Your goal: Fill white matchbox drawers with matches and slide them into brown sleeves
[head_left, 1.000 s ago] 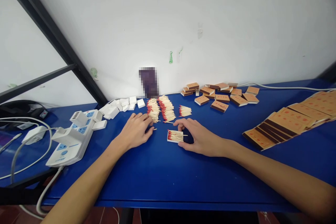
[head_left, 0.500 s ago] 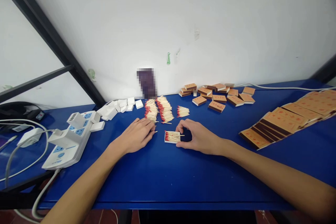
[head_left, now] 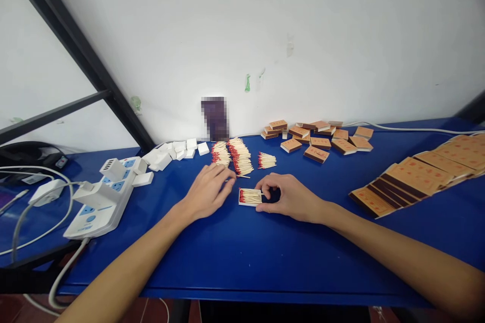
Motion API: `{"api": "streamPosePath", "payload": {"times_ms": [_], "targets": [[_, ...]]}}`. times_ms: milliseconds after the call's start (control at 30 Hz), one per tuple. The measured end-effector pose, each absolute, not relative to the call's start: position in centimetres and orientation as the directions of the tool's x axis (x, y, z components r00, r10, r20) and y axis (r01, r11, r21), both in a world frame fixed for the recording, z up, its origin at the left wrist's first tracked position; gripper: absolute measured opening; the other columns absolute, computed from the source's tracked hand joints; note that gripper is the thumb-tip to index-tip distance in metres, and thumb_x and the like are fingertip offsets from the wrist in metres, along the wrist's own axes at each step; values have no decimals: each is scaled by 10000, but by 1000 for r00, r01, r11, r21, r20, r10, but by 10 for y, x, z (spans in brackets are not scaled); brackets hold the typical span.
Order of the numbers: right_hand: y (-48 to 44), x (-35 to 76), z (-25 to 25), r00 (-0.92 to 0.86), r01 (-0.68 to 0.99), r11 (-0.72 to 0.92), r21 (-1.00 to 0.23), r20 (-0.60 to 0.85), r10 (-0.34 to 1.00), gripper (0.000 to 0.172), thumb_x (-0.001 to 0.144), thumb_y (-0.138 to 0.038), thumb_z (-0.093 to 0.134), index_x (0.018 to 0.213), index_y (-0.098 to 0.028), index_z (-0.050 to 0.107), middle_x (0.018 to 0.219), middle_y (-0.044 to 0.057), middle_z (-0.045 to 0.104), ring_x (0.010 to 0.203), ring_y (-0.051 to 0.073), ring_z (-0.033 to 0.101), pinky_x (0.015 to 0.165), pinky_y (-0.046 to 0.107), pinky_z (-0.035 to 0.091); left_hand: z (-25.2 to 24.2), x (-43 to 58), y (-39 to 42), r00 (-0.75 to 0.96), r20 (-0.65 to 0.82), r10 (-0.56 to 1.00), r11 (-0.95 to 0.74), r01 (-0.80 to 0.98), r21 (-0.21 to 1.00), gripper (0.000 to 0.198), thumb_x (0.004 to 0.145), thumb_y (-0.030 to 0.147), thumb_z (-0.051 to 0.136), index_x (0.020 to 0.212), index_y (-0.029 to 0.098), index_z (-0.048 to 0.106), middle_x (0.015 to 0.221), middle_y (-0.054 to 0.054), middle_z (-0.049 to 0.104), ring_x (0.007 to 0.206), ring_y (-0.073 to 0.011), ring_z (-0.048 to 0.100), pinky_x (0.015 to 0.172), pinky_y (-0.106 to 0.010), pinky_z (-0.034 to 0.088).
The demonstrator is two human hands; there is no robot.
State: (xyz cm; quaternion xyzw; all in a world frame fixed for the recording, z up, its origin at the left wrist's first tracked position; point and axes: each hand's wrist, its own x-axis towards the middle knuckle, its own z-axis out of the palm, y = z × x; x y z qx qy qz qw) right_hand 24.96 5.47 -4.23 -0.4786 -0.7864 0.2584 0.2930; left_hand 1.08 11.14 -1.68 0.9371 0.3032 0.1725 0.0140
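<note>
A white matchbox tray [head_left: 249,204] filled with red-headed matches [head_left: 249,194] lies on the blue table. Gripping its right end is my right hand [head_left: 290,197], thumb on the near side and fingers on the far side, one finger bent in against the match ends. To the left, my left hand [head_left: 208,193] is palm down with thumb and fingers apart, and nothing shows between them. Its fingertips are beside two heaps of loose matches, the left heap [head_left: 220,154] and the right heap [head_left: 241,156]. A smaller bunch of matches [head_left: 267,160] lies beyond the tray.
White empty-looking trays [head_left: 166,155] are piled at the back left, near a power strip [head_left: 109,212] with plugs and cables. Several orange matchboxes [head_left: 320,142] lie at the back right. Flattened-looking matchbox sleeves [head_left: 413,174] overlap in a row at the right.
My left hand has shifted slightly right and up, and its thumb has spread from the fingers. A finger of my right hand has bent inward at the tray's end. The view has shifted slightly.
</note>
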Motion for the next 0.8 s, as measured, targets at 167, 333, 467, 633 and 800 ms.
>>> {"api": "streamPosePath", "payload": {"times_ms": [167,333,467,633,800], "targets": [[54,249,-40,-398,569,433,-699,227,889,244,759,-375,725,761,-211,545,876,17,669,729,148,579,665,275,430,-12,-4,120,791,277,546,-835,539,109,199,961,319,436,951,191,588,945,-47,622,860,-205,504,784,-361,359],[53,247,-37,-370,607,399,-687,201,907,299,733,-378,746,768,-216,496,838,-1,658,709,143,554,635,263,421,-15,5,110,850,276,449,-893,427,139,217,934,328,503,1061,197,620,979,-47,656,928,-202,557,837,-367,361],[53,248,-39,-344,625,385,-679,203,917,288,720,-408,764,841,-218,585,821,-8,659,737,150,579,658,267,442,-19,7,109,853,290,433,-901,402,164,332,885,402,596,1139,190,632,1058,-52,680,989,-216,574,879,-376,372],[52,247,-40,-330,634,389,-669,222,918,247,719,-400,774,854,-228,659,820,0,691,754,165,616,682,281,468,-20,6,110,868,255,426,-902,388,189,303,902,418,587,1108,211,669,1066,-48,685,991,-211,589,904,-382,372],[51,248,-39,-370,605,439,-664,254,894,186,755,-362,759,872,-229,702,911,7,721,799,162,642,705,273,483,-18,7,108,868,238,436,-896,392,209,333,899,436,587,1134,213,666,1044,-50,669,970,-202,595,899,-372,378]]}}
